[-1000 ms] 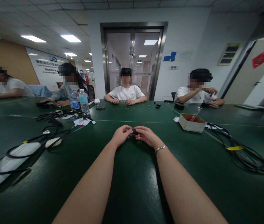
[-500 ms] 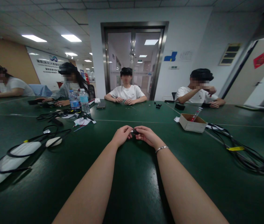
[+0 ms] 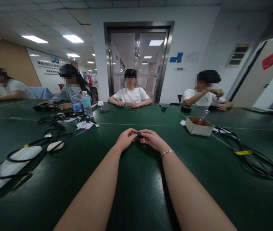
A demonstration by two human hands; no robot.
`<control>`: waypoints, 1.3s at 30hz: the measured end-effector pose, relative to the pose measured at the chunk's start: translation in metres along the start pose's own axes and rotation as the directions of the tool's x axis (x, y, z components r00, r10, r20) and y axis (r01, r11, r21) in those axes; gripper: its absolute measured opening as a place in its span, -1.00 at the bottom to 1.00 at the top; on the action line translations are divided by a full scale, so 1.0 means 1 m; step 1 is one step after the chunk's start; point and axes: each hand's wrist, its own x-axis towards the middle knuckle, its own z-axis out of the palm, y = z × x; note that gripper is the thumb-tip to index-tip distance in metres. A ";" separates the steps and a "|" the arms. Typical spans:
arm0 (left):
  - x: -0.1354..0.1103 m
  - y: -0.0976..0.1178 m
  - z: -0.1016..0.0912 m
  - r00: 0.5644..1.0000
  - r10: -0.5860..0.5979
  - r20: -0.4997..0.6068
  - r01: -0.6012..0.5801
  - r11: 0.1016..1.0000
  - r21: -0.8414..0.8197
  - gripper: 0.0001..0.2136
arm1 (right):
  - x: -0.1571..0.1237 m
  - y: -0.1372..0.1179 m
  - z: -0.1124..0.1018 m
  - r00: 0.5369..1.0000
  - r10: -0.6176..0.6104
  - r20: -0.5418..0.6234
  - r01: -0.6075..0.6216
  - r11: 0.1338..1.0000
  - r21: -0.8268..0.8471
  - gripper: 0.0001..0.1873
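My left hand (image 3: 126,138) and my right hand (image 3: 151,139) meet just above the green table, fingertips close together. Between them is a small black object (image 3: 139,135), too small and covered to name. The right thumb and fingers pinch its right side. At its left end my left fingertips are closed, with a tiny bright spot showing beside the thumb. Most of the object is hidden behind the fingers.
An open cardboard box (image 3: 199,128) with a red-and-clear tube stands right, beside a coiled black cable (image 3: 259,160). Left are water bottles (image 3: 87,104), papers, cables and a white elongated item (image 3: 13,163). Several people wearing headsets sit around the green table (image 3: 136,179).
The silvery end of the black object, plain between my hands before, is now mostly covered as my left fingers sit closer. Across the table at left, a person's dark device has shifted slightly.
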 end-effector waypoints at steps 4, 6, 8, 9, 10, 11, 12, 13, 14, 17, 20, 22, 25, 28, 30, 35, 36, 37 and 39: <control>0.000 0.001 0.000 0.999 -0.015 0.029 0.016 1.000 -0.021 -0.75 | 0.000 0.000 0.000 1.000 -0.005 0.017 0.005 1.000 0.000 -0.88; 0.000 0.003 0.000 0.999 -0.033 0.034 0.034 0.999 -0.022 -0.73 | 0.000 0.000 0.000 1.000 -0.003 0.014 0.003 1.000 0.000 -0.88; 0.000 0.003 0.000 0.999 -0.049 0.023 0.049 0.998 -0.024 -0.75 | 0.000 0.000 0.000 1.000 0.000 0.007 0.000 1.000 0.000 -0.89; 0.000 0.003 -0.001 0.998 -0.054 0.015 0.055 0.998 -0.027 -0.76 | 0.000 0.000 -0.001 1.000 0.000 0.008 0.000 1.000 0.001 -0.89; 0.000 0.003 -0.001 0.998 -0.058 0.008 0.058 0.998 -0.029 -0.76 | 0.000 0.000 -0.001 1.000 -0.001 0.010 0.001 1.000 0.001 -0.89; 0.000 0.003 -0.001 0.998 -0.059 0.007 0.059 0.998 -0.029 -0.77 | 0.001 0.000 -0.001 1.000 -0.002 0.012 0.002 1.000 0.001 -0.89; 0.001 0.003 -0.001 0.998 -0.057 0.013 0.057 0.998 -0.027 -0.77 | 0.000 0.000 -0.001 1.000 -0.002 0.014 0.002 1.000 0.000 -0.90; 0.001 0.002 -0.001 0.998 -0.056 0.020 0.056 0.998 -0.022 -0.76 | 0.000 0.000 -0.001 1.000 -0.001 0.015 0.001 1.000 -0.002 -0.90; 0.001 0.002 -0.001 0.998 -0.055 0.027 0.055 0.998 -0.014 -0.74 | 0.000 0.000 -0.001 1.000 0.002 0.014 -0.002 1.000 -0.004 -0.90; 0.001 0.000 -0.001 0.998 -0.056 0.025 0.056 0.998 0.004 -0.73 | -0.001 -0.001 0.000 1.000 0.008 0.007 -0.008 1.000 -0.011 -0.89; 0.002 -0.001 -0.001 0.998 -0.057 0.017 0.057 0.998 -0.009 -0.75 | -0.001 -0.001 0.000 1.000 0.007 0.003 -0.007 1.000 -0.012 -0.89; 0.002 0.000 -0.001 0.998 -0.047 0.028 0.048 0.999 -0.005 -0.73 | -0.001 -0.001 0.000 1.000 0.002 0.005 -0.002 1.000 -0.007 -0.89; 0.001 0.003 -0.001 0.998 -0.049 0.035 0.049 0.999 0.007 -0.71 | 0.000 0.000 0.000 1.000 -0.007 0.008 0.007 1.000 -0.004 -0.89; 0.000 0.004 -0.002 0.997 -0.073 0.028 0.074 0.997 -0.024 -0.74 | 0.000 0.001 -0.001 1.000 -0.004 0.008 0.005 1.000 -0.005 -0.89; 0.000 0.004 -0.002 0.997 -0.076 0.024 0.076 0.996 -0.040 -0.75 | 0.001 0.001 -0.001 1.000 -0.004 0.009 0.004 1.000 -0.005 -0.89; 0.001 0.003 -0.002 0.997 -0.064 0.030 0.065 0.997 -0.033 -0.77 | 0.002 0.002 -0.003 1.000 -0.006 0.016 0.006 1.000 -0.017 -0.89; 0.001 0.002 -0.002 0.998 -0.064 0.028 0.065 0.997 -0.030 -0.76 | 0.003 0.003 -0.003 1.000 -0.011 0.021 0.012 0.999 -0.030 -0.87; 0.002 0.002 -0.002 0.998 -0.063 0.021 0.063 0.998 -0.028 -0.74 | 0.004 0.004 -0.002 0.999 -0.026 0.030 0.028 0.998 -0.056 -0.85; 0.003 0.000 -0.003 0.998 -0.063 -0.008 0.063 0.997 -0.033 -0.72 | 0.007 0.006 0.000 0.995 -0.088 0.047 0.094 0.982 -0.164 -0.80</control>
